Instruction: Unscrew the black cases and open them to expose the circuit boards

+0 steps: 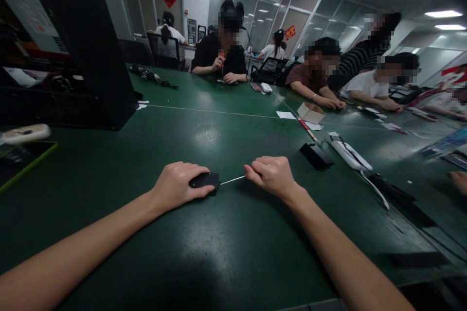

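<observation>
My left hand (178,185) lies closed over a small flat black device (204,181) on the green table (226,252), pressing it down. My right hand (270,174) is closed in a fist around the handle of a thin metal tool (232,180), likely a small screwdriver. The tool's shaft points left, and its tip meets the right edge of the black device. The handle itself is hidden inside my fist.
A black box (315,155) and a white power strip (350,154) lie to the right. A small cardboard box (310,112) sits farther back. A large black case (87,43) stands at the left. Several people sit along the far and right sides.
</observation>
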A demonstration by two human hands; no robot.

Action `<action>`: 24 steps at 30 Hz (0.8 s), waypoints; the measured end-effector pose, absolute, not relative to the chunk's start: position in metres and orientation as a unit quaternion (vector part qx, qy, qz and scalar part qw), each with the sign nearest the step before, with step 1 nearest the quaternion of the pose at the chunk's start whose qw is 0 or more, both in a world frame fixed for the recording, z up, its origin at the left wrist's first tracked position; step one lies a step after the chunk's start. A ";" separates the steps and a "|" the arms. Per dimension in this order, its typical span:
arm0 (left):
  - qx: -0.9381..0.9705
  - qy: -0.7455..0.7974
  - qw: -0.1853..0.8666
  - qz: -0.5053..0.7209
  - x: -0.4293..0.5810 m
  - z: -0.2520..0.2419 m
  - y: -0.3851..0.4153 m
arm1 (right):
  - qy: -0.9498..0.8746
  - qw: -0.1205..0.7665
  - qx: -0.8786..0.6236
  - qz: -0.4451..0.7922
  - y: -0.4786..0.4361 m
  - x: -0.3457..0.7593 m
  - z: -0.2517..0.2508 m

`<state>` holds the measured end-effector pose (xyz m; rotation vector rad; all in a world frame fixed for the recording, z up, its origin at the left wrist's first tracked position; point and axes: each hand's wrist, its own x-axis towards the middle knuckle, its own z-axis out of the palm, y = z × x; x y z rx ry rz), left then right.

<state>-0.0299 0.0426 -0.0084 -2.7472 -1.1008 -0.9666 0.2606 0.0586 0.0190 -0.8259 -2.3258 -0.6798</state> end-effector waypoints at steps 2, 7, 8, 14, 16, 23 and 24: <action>-0.883 -0.356 0.012 -0.305 -0.030 -0.008 0.042 | -0.873 0.282 -0.308 -0.253 0.058 0.261 0.019; -0.884 -0.357 0.007 -0.303 -0.030 -0.008 0.042 | -0.860 0.285 -0.322 -0.276 0.060 0.268 0.022; -0.884 -0.356 0.008 -0.303 -0.030 -0.009 0.042 | -0.858 0.284 -0.325 -0.280 0.060 0.269 0.022; -0.885 -0.358 0.009 -0.298 -0.030 -0.008 0.042 | -0.854 0.285 -0.319 -0.297 0.056 0.262 0.021; -0.885 -0.360 0.006 -0.296 -0.030 -0.007 0.042 | -0.851 0.284 -0.324 -0.300 0.055 0.263 0.023; -0.885 -0.357 -0.001 -0.298 -0.030 -0.006 0.041 | -0.840 0.275 -0.343 -0.319 0.056 0.269 0.026; -0.885 -0.358 -0.001 -0.298 -0.030 -0.006 0.041 | -0.841 0.272 -0.344 -0.317 0.056 0.268 0.025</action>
